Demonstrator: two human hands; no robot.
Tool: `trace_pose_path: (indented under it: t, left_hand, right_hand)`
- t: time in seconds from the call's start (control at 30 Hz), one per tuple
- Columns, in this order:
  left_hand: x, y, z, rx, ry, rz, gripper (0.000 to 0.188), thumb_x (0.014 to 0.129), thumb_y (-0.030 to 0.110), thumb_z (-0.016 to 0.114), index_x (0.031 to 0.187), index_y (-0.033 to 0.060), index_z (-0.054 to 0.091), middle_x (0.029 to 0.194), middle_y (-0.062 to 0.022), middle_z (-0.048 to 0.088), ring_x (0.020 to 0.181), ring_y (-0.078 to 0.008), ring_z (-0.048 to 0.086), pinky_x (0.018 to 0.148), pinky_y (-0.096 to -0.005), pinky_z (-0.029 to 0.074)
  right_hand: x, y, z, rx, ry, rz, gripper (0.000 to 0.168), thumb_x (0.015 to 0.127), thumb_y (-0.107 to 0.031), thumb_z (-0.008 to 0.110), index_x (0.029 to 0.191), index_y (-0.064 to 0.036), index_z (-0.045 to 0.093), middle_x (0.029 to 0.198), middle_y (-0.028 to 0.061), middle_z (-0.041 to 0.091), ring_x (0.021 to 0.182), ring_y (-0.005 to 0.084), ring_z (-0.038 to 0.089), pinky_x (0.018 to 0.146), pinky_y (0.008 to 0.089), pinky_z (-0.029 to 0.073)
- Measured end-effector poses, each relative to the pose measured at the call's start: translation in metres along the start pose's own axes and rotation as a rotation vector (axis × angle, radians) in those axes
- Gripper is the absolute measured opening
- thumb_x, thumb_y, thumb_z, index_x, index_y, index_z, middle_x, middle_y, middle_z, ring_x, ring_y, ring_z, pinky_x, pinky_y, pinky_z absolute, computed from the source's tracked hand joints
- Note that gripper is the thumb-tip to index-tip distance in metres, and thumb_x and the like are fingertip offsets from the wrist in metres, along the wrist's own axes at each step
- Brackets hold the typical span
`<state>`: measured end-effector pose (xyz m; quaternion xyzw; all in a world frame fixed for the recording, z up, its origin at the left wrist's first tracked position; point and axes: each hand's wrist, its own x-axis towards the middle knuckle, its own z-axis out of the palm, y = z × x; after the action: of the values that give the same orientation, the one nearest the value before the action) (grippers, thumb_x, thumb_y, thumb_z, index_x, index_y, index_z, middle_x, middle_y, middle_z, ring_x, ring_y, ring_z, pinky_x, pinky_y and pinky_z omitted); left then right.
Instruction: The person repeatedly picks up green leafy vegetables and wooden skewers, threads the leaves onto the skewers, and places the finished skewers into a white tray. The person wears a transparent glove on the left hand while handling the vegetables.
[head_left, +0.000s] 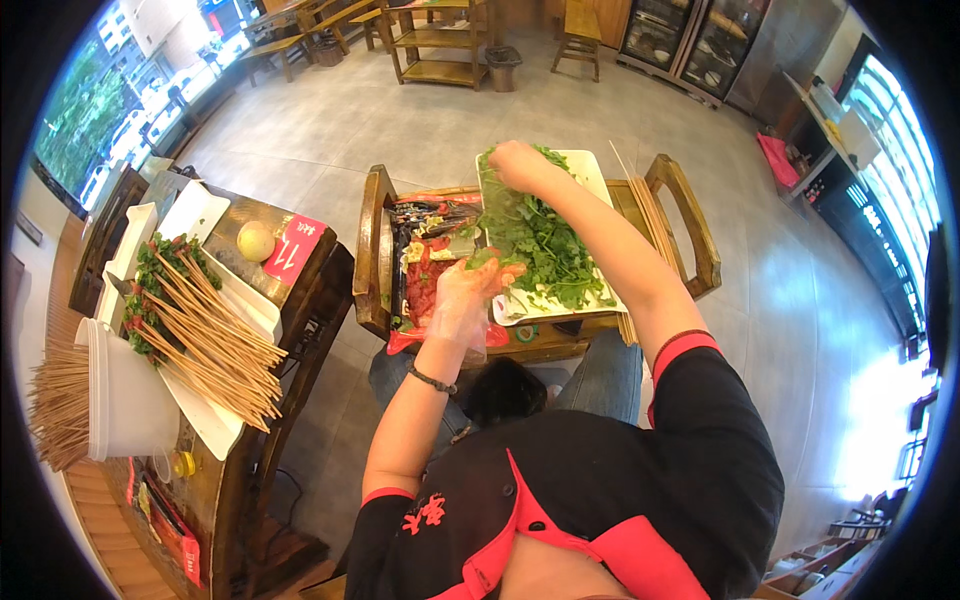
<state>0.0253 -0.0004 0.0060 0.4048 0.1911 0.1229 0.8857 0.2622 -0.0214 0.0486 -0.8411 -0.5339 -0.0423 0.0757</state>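
Observation:
My left hand (469, 289), in a clear plastic glove, holds a small bunch of green leaves over a pile of red sliced meat (421, 291). To its right, a white rectangular tray (596, 169) is heaped with leafy cilantro (551, 247). My right hand (521, 166) is bare and reaches across to the tray's far left corner. Its fingers curl down into the greens, so their tips are hidden. Bamboo skewers (651, 221) lie along the tray's right side. All of this rests on a wooden stand with raised side handles (686, 225) before my knees.
On the left wooden table, finished skewers (217, 322) with greens and meat lie across white trays (196, 409). A white plastic tub (131, 390) holds more bamboo sticks. A round pale fruit or vegetable (256, 241) sits beside a pink card (294, 249). A bin (502, 67) stands farther off.

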Motion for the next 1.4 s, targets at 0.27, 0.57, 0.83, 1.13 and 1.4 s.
trace_pose_path:
  t: [0.27,0.57,0.83,1.13,1.4]
  left_hand:
    - [0.006,0.015,-0.021,-0.076,-0.084,0.047,0.023,0.086,-0.001,0.059,0.106,0.0027,0.051,0.097,-0.0199,0.065,0.076,-0.0183,0.064,0.068,-0.0248,0.052]
    - [0.003,0.020,-0.012,-0.144,-0.041,0.021,0.022,0.086,-0.001,0.058,0.106,0.0011,0.049,0.098,-0.0276,0.063,0.074,-0.0202,0.063,0.066,-0.0257,0.052]
    - [0.004,0.019,-0.013,-0.045,-0.077,0.037,0.026,0.089,0.007,0.057,0.113,0.0044,0.049,0.096,-0.0225,0.065,0.074,-0.0153,0.064,0.056,-0.0282,0.052]
    - [0.019,0.012,0.001,-0.088,-0.127,0.120,0.020,0.087,-0.003,0.055,0.106,-0.0007,0.049,0.099,-0.0227,0.063,0.084,-0.0238,0.065,0.073,-0.0280,0.055]
    - [0.025,0.000,0.030,-0.078,-0.115,0.098,0.024,0.086,-0.001,0.057,0.110,0.0007,0.050,0.095,-0.0124,0.063,0.085,-0.0223,0.065,0.075,-0.0285,0.055]
  right_hand:
    - [0.052,0.009,0.020,-0.141,-0.368,0.092,0.028,0.067,-0.008,0.069,0.094,0.001,0.066,0.100,0.0193,0.065,0.093,0.0337,0.063,0.078,0.0403,0.054]
    - [0.031,0.016,0.011,-0.207,-0.235,0.056,0.016,0.069,-0.008,0.065,0.084,-0.005,0.069,0.089,0.0172,0.067,0.085,0.0342,0.064,0.073,0.0417,0.052]
    - [0.021,0.034,-0.009,-0.097,-0.140,-0.016,0.015,0.070,-0.006,0.062,0.083,-0.008,0.068,0.079,0.0135,0.067,0.078,0.0318,0.064,0.070,0.0398,0.051]
    - [-0.032,0.058,-0.040,0.418,0.330,0.227,0.011,0.079,-0.011,0.064,0.086,-0.003,0.067,0.077,0.0111,0.067,0.066,0.0193,0.064,0.062,0.0333,0.050]
    - [-0.106,0.020,-0.041,1.171,0.383,0.363,0.012,0.082,-0.010,0.068,0.081,0.000,0.063,0.065,-0.0014,0.057,0.048,0.0039,0.047,0.044,0.0193,0.036]
